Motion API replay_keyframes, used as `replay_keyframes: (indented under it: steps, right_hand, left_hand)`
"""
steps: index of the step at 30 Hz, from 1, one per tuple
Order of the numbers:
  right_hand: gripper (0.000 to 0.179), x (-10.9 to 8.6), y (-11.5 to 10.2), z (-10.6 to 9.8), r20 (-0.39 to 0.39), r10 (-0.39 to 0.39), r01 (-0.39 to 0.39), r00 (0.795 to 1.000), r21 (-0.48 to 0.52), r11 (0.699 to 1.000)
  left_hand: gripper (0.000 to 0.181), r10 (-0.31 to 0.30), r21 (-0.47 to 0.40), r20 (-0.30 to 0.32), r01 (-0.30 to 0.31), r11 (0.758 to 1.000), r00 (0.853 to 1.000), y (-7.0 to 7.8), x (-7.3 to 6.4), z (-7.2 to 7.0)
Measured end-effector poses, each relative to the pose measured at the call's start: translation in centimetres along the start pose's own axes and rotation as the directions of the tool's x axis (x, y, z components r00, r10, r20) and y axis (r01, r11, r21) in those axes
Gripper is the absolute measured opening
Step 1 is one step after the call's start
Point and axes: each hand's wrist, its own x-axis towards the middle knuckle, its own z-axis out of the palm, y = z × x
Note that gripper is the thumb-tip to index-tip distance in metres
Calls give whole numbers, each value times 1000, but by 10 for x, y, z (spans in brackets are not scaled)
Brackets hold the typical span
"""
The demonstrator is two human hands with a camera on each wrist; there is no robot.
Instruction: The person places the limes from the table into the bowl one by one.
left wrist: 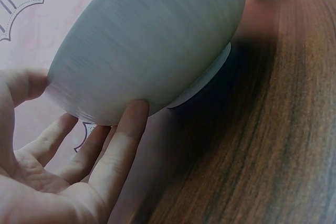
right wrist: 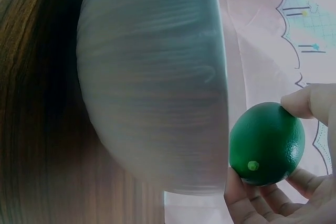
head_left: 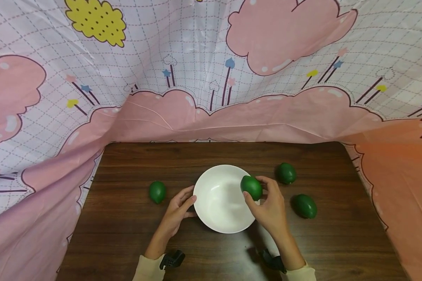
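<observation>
A white bowl (head_left: 220,212) stands at the middle of the wooden table, its inside bare. With thumb at the rim and fingertips along the outer wall, my left hand (head_left: 177,207) holds the bowl's left side; the left wrist view shows these fingers on the bowl (left wrist: 152,40). My right hand (head_left: 272,205) grips a green lime (head_left: 251,187) over the bowl's right rim. In the right wrist view, the lime (right wrist: 268,142), with its pale stem end showing, sits between thumb and fingers just beyond the bowl's edge.
One lime (head_left: 157,191) lies on the table left of the bowl. Two more, a farther lime (head_left: 286,173) and a nearer lime (head_left: 305,206), lie to the right. A patterned pink and white cloth (head_left: 211,125) hangs behind the table (head_left: 126,164) and along its sides.
</observation>
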Motion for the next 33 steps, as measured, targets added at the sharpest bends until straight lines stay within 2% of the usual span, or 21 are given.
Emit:
replay_keyframes:
  steps: [11, 16, 27, 33]
  right_hand:
    - [60, -1, -2, 5, 73, -8, 11, 997, -38, 999]
    - [61, -3, -3, 6, 95, -35, 40, 995, -51, 998]
    - [60, -6, -5, 7, 108, -99, 113, 989, -134, 985]
    - [59, -7, -5, 7, 124, -97, 114, 988, -143, 983]
  left_hand:
    - [47, -3, -2, -7, 3, 1000, 1000, -1, -1, 0]
    - [47, 3, 0, 0, -3, 1000, 1000, 0, -1, 0]
    - [47, 7, 0, -3, -7, 1000, 1000, 0, -1, 1]
    - [47, 8, 4, -2, -8, 1000, 1000, 1, -1, 1]
